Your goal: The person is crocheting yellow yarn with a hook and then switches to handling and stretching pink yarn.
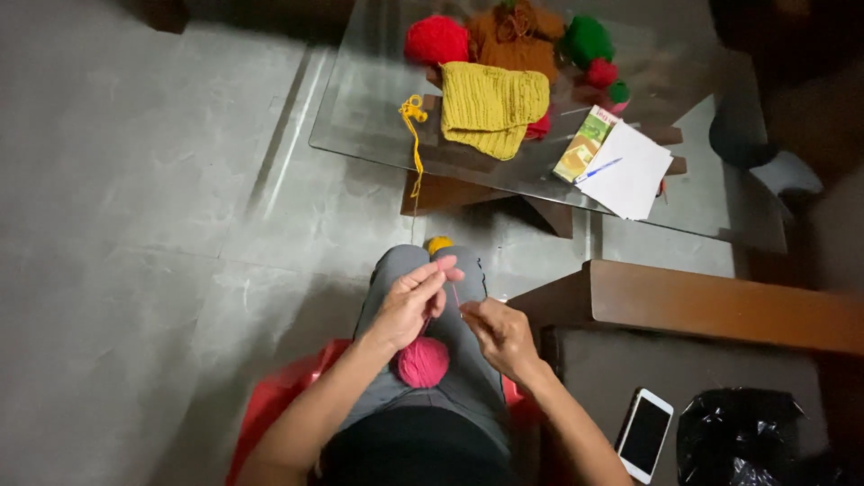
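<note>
on the lap [468,378], a pink yarn ball [423,362] rests between both hands [454,315].

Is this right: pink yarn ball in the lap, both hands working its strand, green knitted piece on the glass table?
Not quite. In the head view the knitted piece on the glass table is yellow, not green. The pink yarn ball does sit in the lap, with the left hand and right hand on its strand.

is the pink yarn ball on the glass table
No, the pink yarn ball rests in the person's lap, below the left hand, apart from the glass table.
</note>
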